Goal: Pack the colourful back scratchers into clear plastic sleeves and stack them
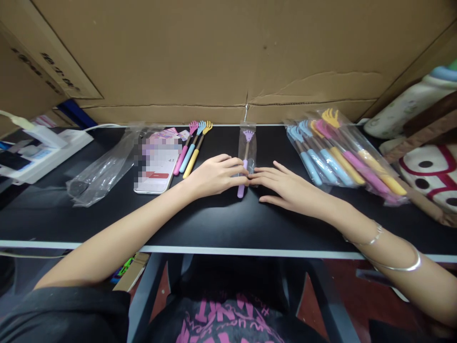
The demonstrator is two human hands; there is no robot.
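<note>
A purple back scratcher (246, 157) lies in a narrow clear bag (247, 131) on the black table (228, 224), its claw end pointing away from me. My left hand (214, 175) rests on the table with its fingertips pressed on the purple handle. My right hand (285, 186) lies flat beside it, fingers stretched out, tips touching the bag's lower edge. Neither hand lifts anything.
Three loose scratchers, pink, blue and yellow (191, 147), lie left of the bag beside a phone (157, 166). An empty clear plastic bag (100, 174) and a white power strip (43, 150) sit far left. Several bagged scratchers (342, 157) are piled right. A cardboard wall (228, 57) stands behind.
</note>
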